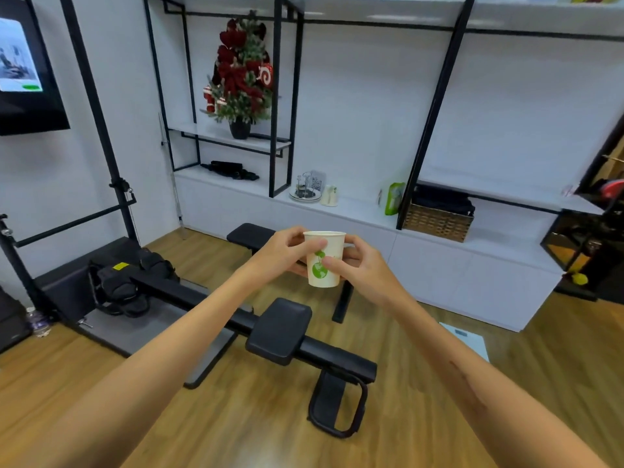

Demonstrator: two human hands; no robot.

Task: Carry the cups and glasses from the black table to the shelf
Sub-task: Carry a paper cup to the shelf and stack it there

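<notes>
So the biggest thing here is the white shelf unit with black metal uprights (354, 211), running across the whole upper half of the frame. That's where the cups are headed, I'd guess. On its lower ledge near the centre there's already a white paper cup (330, 195) standing next to a round tray with clear glasses (305, 192), so the drop-off spot is probably right beside those.

Below that, filling the lower left and middle, is a black rowing machine (236, 319) on the wooden plank floor (439, 383). It sits between the person and the shelf, which is likely why the arms are stretched out over it.

Upper middle, a small decorated Christmas tree in a dark pot (242, 72) stands on a higher shelf board. Further right on the ledge sits a woven brown basket (438, 221).

Smallest bit, dead centre: a white paper cup with a green globe print (323, 260), upright, up in the air, not on the shelf yet. The left hand (287, 253) has its thumb and fingers curled round the upper part, and the right hand (363, 265) pinches the side with its thumb on the print. Two hands probably just keep a flimsy cup steady.
</notes>
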